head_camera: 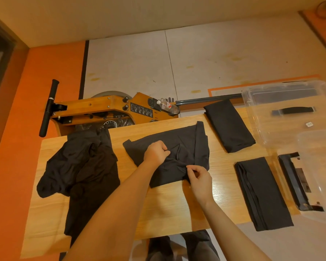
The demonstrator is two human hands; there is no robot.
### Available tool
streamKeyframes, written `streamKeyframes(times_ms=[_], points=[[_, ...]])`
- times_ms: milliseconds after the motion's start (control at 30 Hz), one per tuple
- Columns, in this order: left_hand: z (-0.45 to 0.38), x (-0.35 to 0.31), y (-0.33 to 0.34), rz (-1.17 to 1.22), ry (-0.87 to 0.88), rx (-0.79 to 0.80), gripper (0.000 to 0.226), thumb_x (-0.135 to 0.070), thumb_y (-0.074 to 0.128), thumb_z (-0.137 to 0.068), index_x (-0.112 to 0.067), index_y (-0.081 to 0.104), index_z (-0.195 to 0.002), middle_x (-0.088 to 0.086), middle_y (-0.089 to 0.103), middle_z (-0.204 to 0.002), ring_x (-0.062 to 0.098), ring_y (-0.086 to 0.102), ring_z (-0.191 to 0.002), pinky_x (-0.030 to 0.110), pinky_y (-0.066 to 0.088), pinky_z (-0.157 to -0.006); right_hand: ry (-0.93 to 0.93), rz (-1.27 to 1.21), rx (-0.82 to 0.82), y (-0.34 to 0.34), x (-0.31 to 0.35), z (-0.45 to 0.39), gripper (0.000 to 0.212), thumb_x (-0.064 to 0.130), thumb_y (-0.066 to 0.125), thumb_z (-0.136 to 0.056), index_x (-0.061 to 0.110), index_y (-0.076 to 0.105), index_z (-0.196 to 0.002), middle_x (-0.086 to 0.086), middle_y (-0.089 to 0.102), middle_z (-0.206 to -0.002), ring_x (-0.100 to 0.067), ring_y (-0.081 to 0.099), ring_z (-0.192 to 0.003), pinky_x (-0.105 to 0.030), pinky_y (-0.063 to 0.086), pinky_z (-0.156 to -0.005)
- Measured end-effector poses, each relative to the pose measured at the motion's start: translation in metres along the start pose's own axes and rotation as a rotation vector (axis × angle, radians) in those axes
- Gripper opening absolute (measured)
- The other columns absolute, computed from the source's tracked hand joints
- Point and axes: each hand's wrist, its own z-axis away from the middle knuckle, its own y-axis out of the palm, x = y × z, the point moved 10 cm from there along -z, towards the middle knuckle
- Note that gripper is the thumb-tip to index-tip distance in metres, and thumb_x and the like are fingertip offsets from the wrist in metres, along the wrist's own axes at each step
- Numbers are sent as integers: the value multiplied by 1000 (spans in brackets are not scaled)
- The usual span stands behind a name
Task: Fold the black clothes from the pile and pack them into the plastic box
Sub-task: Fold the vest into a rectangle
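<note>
A partly folded black garment (184,146) lies in the middle of the wooden table (167,204). My left hand (155,152) pinches its cloth near the centre. My right hand (200,180) pinches the garment's near edge. A heap of unfolded black clothes (83,166) sprawls at the table's left end. Two folded black pieces lie to the right: one at the far edge (229,126), one at the near right (262,193). The clear plastic box (290,113) stands at the far right with its lid (314,176) in front of it.
A wooden rowing machine (105,110) with a plastic bottle (167,106) on it stands behind the table. Its black handle (49,108) sticks out at the left. An orange wall runs along the left side. My legs show below the table's near edge.
</note>
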Motion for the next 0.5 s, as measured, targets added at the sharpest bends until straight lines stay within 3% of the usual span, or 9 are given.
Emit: streamKeyframes(times_ms=[233, 400, 500], points=[[1, -2, 19, 5, -11, 133, 19, -21, 75, -81, -18, 62, -95, 7, 65, -103, 24, 61, -97, 35, 50, -87, 26, -8, -42, -14, -9, -3, 17, 18, 61, -96, 15, 70, -109, 4, 66, -105, 3, 57, -90, -4, 41, -76], [4, -2, 10, 105, 16, 91, 23, -18, 71, -86, -9, 64, -106, 6, 61, -98, 24, 59, -100, 33, 46, -87, 70, -69, -91, -24, -14, -7, 15, 18, 66, -92, 16, 72, -106, 2, 68, -103, -9, 61, -96, -27, 52, -90], [5, 5, -1, 125, 39, 29, 14, -17, 67, -88, -11, 61, -98, 9, 59, -92, 26, 57, -94, 31, 43, -79, 87, -105, -137, -34, -14, -13, 16, 13, 66, -92, 14, 71, -107, 1, 68, -101, -11, 62, -95, -31, 53, -91]])
